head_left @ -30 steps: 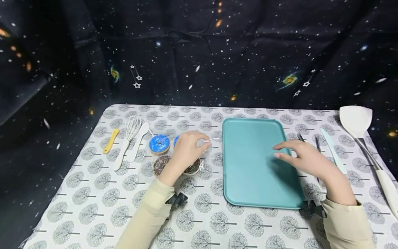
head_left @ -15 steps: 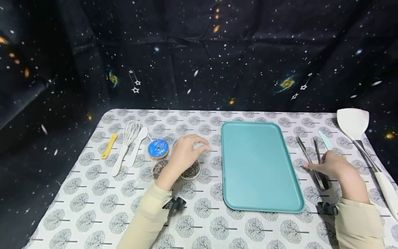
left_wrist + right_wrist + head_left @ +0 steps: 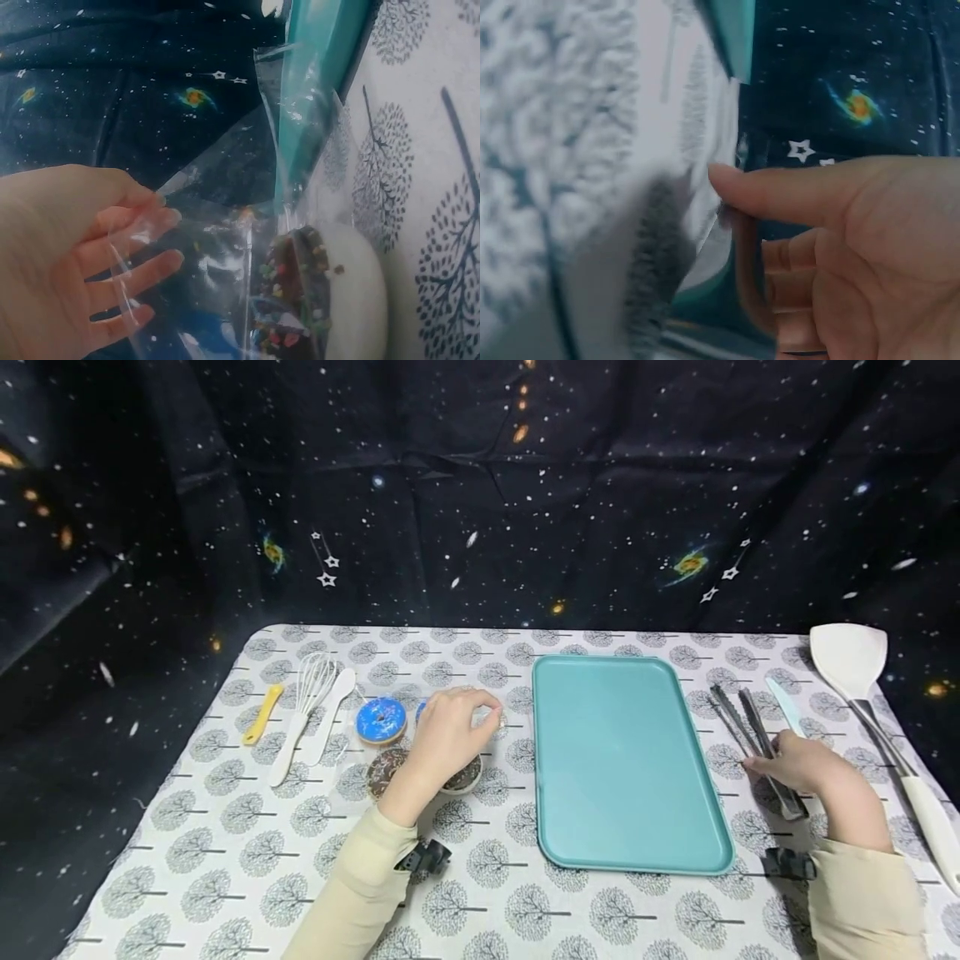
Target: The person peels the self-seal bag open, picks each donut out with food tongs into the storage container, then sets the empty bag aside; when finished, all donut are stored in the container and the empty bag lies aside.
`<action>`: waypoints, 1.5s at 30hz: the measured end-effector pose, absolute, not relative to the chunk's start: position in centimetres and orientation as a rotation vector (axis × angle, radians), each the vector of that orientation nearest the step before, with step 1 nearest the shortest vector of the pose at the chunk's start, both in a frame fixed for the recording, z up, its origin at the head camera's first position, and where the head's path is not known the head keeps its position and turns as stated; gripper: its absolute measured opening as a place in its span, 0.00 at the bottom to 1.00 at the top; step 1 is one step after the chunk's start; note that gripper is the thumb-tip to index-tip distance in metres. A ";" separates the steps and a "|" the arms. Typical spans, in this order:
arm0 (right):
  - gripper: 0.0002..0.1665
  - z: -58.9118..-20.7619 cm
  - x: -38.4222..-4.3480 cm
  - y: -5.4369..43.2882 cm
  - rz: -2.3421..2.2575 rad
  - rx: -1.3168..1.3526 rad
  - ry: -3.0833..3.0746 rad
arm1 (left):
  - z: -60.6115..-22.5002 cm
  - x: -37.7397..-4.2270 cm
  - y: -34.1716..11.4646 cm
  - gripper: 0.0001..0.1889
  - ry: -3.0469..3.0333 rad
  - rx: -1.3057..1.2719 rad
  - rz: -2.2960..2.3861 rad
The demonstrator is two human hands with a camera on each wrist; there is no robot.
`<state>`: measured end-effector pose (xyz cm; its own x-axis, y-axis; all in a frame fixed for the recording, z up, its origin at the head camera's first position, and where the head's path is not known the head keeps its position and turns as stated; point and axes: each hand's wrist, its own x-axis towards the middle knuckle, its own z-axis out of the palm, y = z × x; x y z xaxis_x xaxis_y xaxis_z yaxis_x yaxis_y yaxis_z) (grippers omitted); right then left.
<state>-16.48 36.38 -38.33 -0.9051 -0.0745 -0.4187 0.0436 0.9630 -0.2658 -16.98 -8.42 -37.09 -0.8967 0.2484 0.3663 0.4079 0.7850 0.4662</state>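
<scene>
My left hand (image 3: 446,735) pinches the edge of a clear plastic bag (image 3: 225,247) between thumb and forefinger; its other fingers are spread behind the film. Through the bag show a blue-iced doughnut (image 3: 381,721) and a chocolate one with sprinkles (image 3: 386,768). Another chocolate doughnut (image 3: 467,774) and a second blue one (image 3: 421,710) are partly covered by my left hand. On the right, my right hand (image 3: 817,772) grips the metal tongs (image 3: 758,725) across the middle, thumb on the near side. In the right wrist view the tongs are too blurred to make out.
A teal tray (image 3: 622,760) lies between the hands. On the left are a yellow-handled tool (image 3: 262,717), a white whisk (image 3: 296,735) and a white spoon (image 3: 330,714). Beyond my right hand lie a pale blue knife (image 3: 783,703) and a white spatula (image 3: 851,660).
My right hand has moved right from over the tray to the tongs and taken hold of them; the tongs have shifted slightly. My left hand has stayed at the bag.
</scene>
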 end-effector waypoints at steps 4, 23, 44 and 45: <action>0.41 -37.2 -16.2 36.2 -0.393 -0.071 2.742 | -37.1 -17.1 -8.8 0.07 -2.722 -0.526 -0.848; 0.26 -36.6 -17.0 24.5 -0.390 -1.049 3.182 | -36.8 -18.0 -10.1 0.14 -2.799 -0.561 -1.158; 0.27 -39.1 -16.1 15.2 -0.275 -1.449 3.040 | -36.5 -17.5 -10.4 0.15 -2.873 -0.810 -1.061; 0.27 -39.2 -15.9 14.8 -0.270 -1.445 3.045 | -36.4 -17.5 -10.4 0.15 -2.879 -0.823 -1.060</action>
<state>-15.86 14.85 -39.21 -0.6116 -0.7397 0.2807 -0.7775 0.6276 -0.0402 -17.55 -10.44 -36.43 -0.8653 0.4808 0.1414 0.4577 0.6431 0.6140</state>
